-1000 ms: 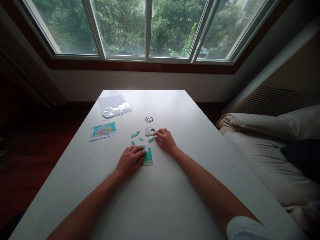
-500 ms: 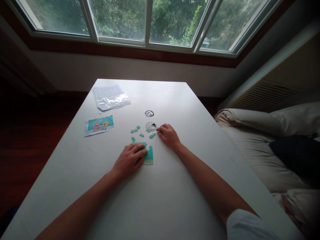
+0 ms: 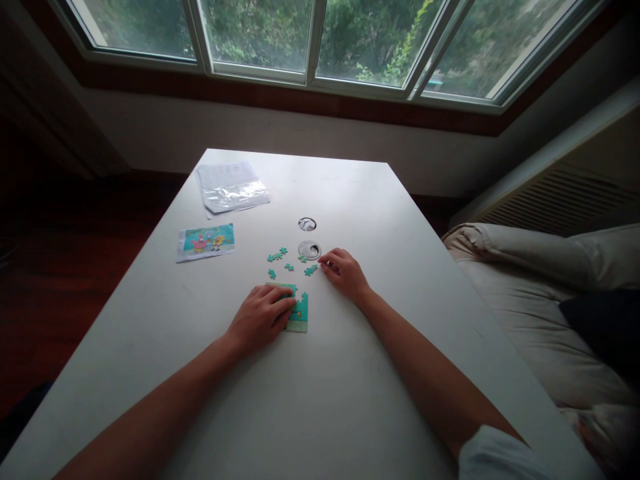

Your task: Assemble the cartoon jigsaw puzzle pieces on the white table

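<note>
A partly joined jigsaw puzzle (image 3: pixel 301 319), green and teal, lies on the white table. My left hand (image 3: pixel 261 312) rests on its left part with the fingers stretched over it, so much of the picture is hidden. Up and to the right, my right hand (image 3: pixel 344 272) has its thumb and fingers drawn together, low over the table. What its fingertips hold, if anything, is too small to make out. Just left of those fingertips lie joined loose puzzle pieces (image 3: pixel 311 270). Several more pieces lie scattered above the puzzle, among them a single piece (image 3: pixel 272 274).
A picture sheet (image 3: pixel 207 241) with cartoon figures lies at the left. Behind it are papers in a clear plastic sleeve (image 3: pixel 234 188). Two round inserts, a nearer one (image 3: pixel 309 251) and a farther one (image 3: pixel 307 225), are set in the tabletop. A sofa (image 3: pixel 505 300) stands at the right.
The view has shifted and tilted a little, so the table sits slightly differently in it. Both hands keep about the same places, the left on the puzzle, the right beside the loose pieces.
</note>
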The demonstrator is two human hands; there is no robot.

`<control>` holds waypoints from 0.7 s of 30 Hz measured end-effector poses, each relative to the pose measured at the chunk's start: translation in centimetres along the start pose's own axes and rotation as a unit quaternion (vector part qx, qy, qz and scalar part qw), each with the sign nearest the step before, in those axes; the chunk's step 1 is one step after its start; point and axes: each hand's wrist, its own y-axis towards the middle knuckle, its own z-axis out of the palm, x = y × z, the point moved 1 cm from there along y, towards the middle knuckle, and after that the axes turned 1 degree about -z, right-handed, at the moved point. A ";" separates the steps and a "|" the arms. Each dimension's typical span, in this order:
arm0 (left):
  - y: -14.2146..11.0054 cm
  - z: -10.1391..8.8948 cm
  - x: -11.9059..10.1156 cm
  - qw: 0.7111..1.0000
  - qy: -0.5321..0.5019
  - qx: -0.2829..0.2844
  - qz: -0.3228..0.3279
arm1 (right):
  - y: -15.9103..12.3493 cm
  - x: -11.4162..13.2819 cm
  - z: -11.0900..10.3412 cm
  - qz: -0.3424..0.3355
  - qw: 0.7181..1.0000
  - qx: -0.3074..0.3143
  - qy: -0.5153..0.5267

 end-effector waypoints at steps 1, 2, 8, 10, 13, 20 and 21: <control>0.0 0.0 0.0 1.000 0.002 -0.001 -0.003 | 0.0 0.0 0.0 -0.003 1.000 0.000 0.000; -0.1 -0.1 0.0 1.000 0.003 -0.003 -0.006 | 0.0 0.0 0.0 -0.005 1.000 -0.001 0.000; -0.5 -0.5 0.1 0.999 -0.006 -0.012 -0.035 | 0.0 0.0 0.0 -0.005 1.000 -0.001 0.003; -0.5 -0.6 0.1 0.999 -0.009 -0.014 -0.039 | 0.0 0.0 0.0 -0.003 1.000 0.004 0.004; -0.5 -0.5 0.3 0.999 -0.008 -0.018 -0.040 | 0.0 0.0 0.0 0.000 1.000 0.010 0.005; -0.6 -0.5 0.6 0.997 0.009 -0.035 -0.069 | 0.1 0.7 -0.1 -0.010 1.000 0.002 -0.018; -0.6 -0.5 0.6 0.997 0.010 -0.038 -0.073 | 0.2 1.1 0.0 -0.014 1.000 0.001 -0.022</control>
